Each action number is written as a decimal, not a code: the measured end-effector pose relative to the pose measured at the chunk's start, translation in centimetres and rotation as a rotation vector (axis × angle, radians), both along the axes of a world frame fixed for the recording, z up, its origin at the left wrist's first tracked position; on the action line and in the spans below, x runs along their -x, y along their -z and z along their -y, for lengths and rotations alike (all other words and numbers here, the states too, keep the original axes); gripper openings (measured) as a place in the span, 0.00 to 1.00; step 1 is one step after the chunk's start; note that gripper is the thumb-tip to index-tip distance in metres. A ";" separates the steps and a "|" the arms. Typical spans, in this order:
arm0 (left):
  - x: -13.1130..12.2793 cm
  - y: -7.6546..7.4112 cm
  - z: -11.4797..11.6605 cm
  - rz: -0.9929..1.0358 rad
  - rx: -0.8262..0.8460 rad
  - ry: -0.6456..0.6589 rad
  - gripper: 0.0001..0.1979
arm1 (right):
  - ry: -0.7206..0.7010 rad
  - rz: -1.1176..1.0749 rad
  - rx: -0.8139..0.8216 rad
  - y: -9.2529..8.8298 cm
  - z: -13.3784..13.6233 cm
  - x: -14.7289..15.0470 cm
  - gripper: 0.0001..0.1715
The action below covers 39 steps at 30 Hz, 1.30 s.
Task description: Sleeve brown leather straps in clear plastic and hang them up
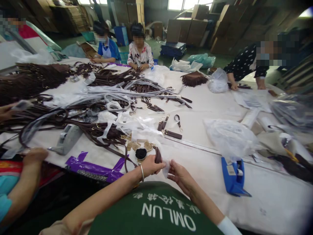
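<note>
My left hand (152, 165), with a bracelet at its wrist, is closed around a folded dark brown strap (157, 155). A small piece of translucent white wrapping (166, 169) lies between my two hands. The fingertips of my right hand (180, 176) pinch its right edge. Just beyond my left hand sits a small round tub (141, 153) with black contents. Short brown straps with gold clasps (172, 134) lie further out, beside a looped strap with a clip (178, 120).
A blue tape dispenser (232, 178) stands at the right, near a clear plastic bag (231, 138). A grey tape dispenser (67, 139) is at the left, by long brown straps (95, 130). A co-worker's arm (34, 173) reaches in from the left; other people work across the table.
</note>
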State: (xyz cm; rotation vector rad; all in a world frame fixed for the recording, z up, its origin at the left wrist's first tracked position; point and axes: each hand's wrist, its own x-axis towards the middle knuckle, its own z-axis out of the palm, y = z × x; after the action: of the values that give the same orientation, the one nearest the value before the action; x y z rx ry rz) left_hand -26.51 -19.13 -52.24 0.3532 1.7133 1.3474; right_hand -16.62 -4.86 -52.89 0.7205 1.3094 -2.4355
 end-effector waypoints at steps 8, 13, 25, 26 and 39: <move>-1.1 -2.2 3.7 -0.048 0.054 0.122 0.31 | 0.392 0.070 0.212 0.3 -2.0 2.8 0.15; -1.7 -3.5 4.9 -0.021 -0.025 0.116 0.28 | 0.647 0.066 0.317 1.9 -1.6 3.0 0.14; -0.7 -2.6 5.3 0.224 0.001 0.196 0.29 | 0.749 -0.075 0.326 -0.5 -0.4 2.7 0.12; -0.6 -2.8 5.4 0.212 -0.029 0.192 0.27 | 0.763 -0.073 0.332 -0.5 -0.4 2.6 0.11; -0.1 -3.8 2.4 0.103 -0.049 -0.130 0.25 | 0.484 -0.116 0.235 -2.3 2.3 2.2 0.13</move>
State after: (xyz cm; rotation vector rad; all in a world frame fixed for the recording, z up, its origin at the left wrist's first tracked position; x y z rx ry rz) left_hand -26.40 -21.49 -48.42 0.1992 1.6425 1.4779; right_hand -18.78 -7.20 -50.58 0.9290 0.9389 -2.9879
